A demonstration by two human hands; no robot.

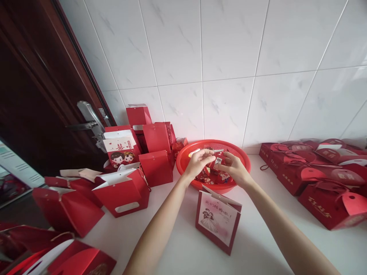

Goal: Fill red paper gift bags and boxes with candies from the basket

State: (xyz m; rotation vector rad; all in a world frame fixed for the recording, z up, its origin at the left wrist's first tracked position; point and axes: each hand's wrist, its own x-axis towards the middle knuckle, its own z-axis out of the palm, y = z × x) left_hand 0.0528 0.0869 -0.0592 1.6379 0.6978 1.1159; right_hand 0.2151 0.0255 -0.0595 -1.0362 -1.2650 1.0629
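Observation:
Both of my hands are over a red plastic basket (183, 167) with mesh sides, which holds several small wrapped sweets (207, 179). My left hand (200, 162) has its fingers bent and close together over the basket's left part; what they hold, if anything, is hidden. On the other side, my right hand (234, 168) has its thumb and fingers around a small red-and-white wrapped sweet (218, 162). Just in front of the basket, between my forearms, a red gift box (217, 217) with a bride-and-groom picture stands upright, its top flaps apart.
Several red gift boxes (156, 168) stand on the left of the white tabletop (177, 244); one shows a cartoon couple (122, 154). Folded red boxes (329, 202) line the right. A tiled wall (229, 110) is behind, and a dark door with a metal handle (90, 118) at left.

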